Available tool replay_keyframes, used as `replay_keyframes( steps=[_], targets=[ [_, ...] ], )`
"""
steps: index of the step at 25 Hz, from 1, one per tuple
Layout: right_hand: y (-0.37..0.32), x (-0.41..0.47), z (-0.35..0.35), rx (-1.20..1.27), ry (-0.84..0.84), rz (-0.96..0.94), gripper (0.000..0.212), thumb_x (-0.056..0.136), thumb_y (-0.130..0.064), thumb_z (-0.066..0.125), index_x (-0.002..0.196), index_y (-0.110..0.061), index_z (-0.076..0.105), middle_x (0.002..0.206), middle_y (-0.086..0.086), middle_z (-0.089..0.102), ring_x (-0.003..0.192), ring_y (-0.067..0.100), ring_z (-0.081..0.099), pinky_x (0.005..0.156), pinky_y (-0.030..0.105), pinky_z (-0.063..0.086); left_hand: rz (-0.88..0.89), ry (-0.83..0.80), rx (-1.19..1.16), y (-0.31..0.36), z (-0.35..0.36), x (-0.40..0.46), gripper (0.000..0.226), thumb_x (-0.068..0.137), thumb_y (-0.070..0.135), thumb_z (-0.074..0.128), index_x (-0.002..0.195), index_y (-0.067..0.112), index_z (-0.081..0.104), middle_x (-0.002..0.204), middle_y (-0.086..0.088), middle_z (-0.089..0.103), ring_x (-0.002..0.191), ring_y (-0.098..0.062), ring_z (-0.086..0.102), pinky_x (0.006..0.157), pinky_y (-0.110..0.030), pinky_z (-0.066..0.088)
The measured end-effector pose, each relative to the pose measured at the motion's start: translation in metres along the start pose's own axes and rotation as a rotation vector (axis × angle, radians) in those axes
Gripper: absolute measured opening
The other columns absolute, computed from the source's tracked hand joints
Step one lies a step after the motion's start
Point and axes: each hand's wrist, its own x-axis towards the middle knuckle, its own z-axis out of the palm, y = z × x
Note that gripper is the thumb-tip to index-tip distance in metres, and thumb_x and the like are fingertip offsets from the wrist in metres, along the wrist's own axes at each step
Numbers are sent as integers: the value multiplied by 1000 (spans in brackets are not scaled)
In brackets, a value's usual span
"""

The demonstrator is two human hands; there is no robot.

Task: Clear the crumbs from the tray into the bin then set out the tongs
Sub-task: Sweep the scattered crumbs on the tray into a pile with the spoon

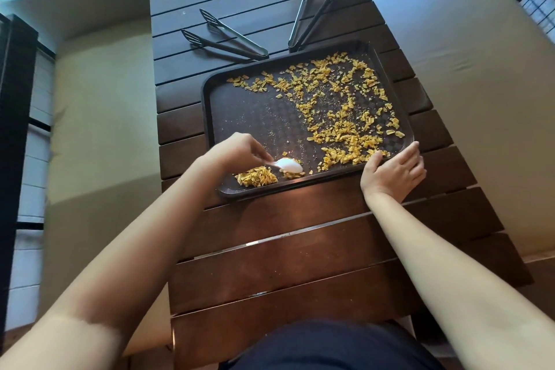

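Observation:
A dark tray [240, 105] lies on the slatted wooden table, strewn with yellow crumbs [342, 117] over its right half. A small heap of crumbs [256, 176] sits by the tray's near left corner. My left hand [237, 150] pinches the handle of a white plastic spoon [288, 164], whose bowl rests on the tray among crumbs. My right hand [393, 171] grips the tray's near right corner, thumb on the rim. Two black tongs lie beyond the tray: one pair [225, 37] at the left, the other pair [312, 12] at the right.
The dark wooden table [300, 249] runs away from me between two beige cushioned benches [99, 117]. Dark railing stands at the far left and far right. No bin is in view.

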Motion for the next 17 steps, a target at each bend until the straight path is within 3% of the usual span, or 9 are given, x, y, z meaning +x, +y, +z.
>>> replay_keyframes(
  steps=[4,8,13,17],
  targets=[
    [0,-1,0,-3,-2,1,76,83,-42,31,145,1,16,147,22,29,134,36,24,113,48,13,-37,43,6,-12,-14,-12,21,82,34,69,102,27,73,94,6,67,83,-7,59,74,-22,45],
    [1,0,0,-3,-2,-1,77,83,-42,31,145,1,16,147,22,28,135,36,24,113,48,12,56,88,-98,12,6,-8,20,86,29,65,104,26,72,88,7,60,81,-7,56,75,-23,44],
    [1,0,0,-2,4,-5,77,82,-41,32,144,2,17,145,24,30,133,37,26,112,48,13,33,67,51,17,14,-4,18,85,38,66,100,32,73,105,5,69,93,-15,63,86,-34,53],
    [0,0,0,-7,0,-3,76,83,-42,32,144,2,17,146,23,30,134,36,25,112,48,13,-61,-10,97,-10,-8,-16,22,81,40,70,99,30,74,103,4,71,89,-12,63,86,-29,52]
  ],
)
